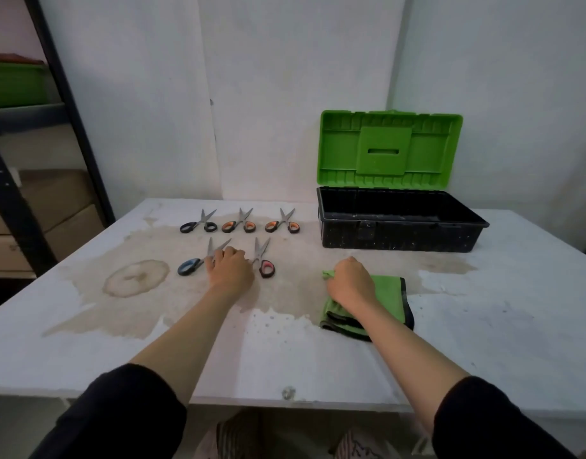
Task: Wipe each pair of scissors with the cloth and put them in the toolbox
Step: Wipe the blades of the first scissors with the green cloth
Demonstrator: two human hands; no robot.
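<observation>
The left hand (230, 268) is laid knuckles-up over the blue-handled steel scissors (198, 260), fingers curled onto the pivot; whether a grip has closed cannot be told. The right hand (351, 281) is bunched on the near corner of the folded green microfibre cloth (386, 294), pinching a tuft. Just right of the left hand lies the pink-handled pair (263, 260); beyond it, three more pairs are lined up. The open green-lidded black plastic toolbox (401, 226) stands beyond the right hand, empty as far as can be seen. The scissors are best lifted by the handles, blades closed and pointed away, and drawn through the cloth from pivot to tip.
</observation>
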